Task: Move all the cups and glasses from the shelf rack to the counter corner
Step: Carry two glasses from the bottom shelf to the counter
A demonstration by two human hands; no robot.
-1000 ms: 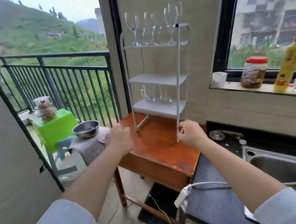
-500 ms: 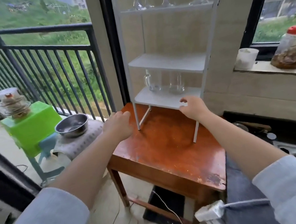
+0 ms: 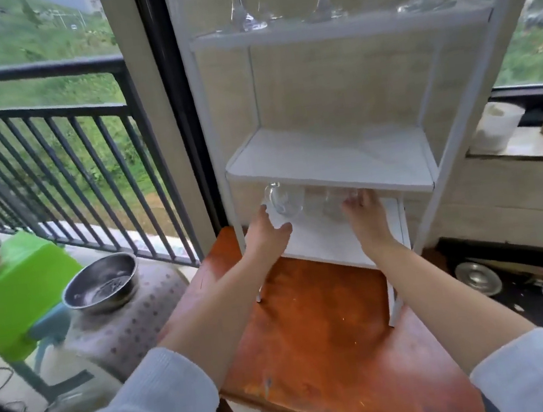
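Nothing looked moved yet. Stemmed glasses (image 3: 323, 8) stood on the rack's (image 3: 326, 160) top shelf, cups (image 3: 285, 200) on the bottom. Both spread hands, left (image 3: 266, 232) and right (image 3: 366, 214), reached beside the cups, gripping nothing.

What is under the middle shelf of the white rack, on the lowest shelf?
Clear glass cups stand there: a handled mug at left and another glass beside it. The left hand and right hand reach for them. The middle shelf hides their tops; the exact count is unclear.
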